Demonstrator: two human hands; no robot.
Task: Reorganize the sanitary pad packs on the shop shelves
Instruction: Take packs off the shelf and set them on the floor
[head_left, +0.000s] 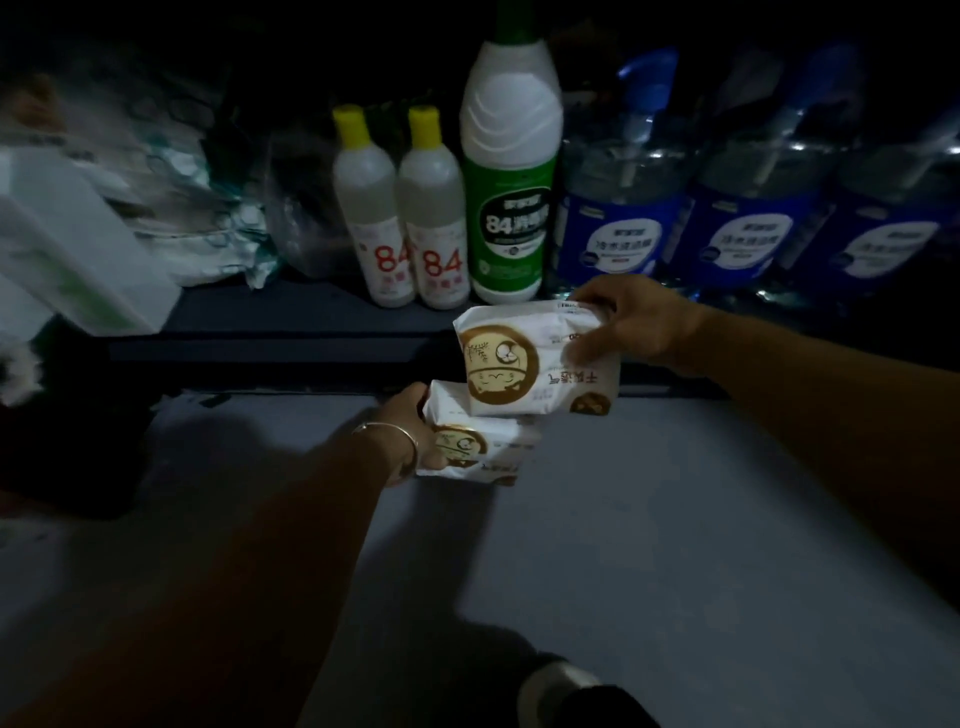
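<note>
Head view, left hand (415, 441) gripping lower pack (483, 449), right hand (639, 322) upper pack (524, 364)

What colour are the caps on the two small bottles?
Yellow caps on the small bottles, head view.

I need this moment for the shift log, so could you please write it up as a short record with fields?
left hand: grips the lower pad pack
right hand: grips the upper pad pack
packs: white with a brown round emblem, overlapping in this view
shelf behind: two yellow-capped 84 bottles, a tall green-labelled bottle, blue-labelled bottles
lighting: dim
</note>
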